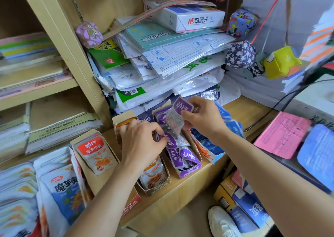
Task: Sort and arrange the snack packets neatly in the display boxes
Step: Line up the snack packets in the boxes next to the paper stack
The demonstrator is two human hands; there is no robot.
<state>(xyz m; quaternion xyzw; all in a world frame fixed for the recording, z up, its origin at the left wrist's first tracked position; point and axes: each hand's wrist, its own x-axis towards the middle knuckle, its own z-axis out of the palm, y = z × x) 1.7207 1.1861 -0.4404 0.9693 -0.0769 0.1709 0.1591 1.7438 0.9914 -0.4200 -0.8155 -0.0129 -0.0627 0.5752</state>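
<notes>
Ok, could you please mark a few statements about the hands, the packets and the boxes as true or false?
1. The right hand holds raised packets above the purple box. True.
2. The blue box stands left of the purple box. False: it stands to its right.
3. The left hand pinches a lying packet inside the purple box. True.
4. The M&G paper ream lies under the stack of plastic sleeves. False: it lies on top of the stack.
5. The box under the left hand holds blue packets. False: the orange box holds orange packets.
</notes>
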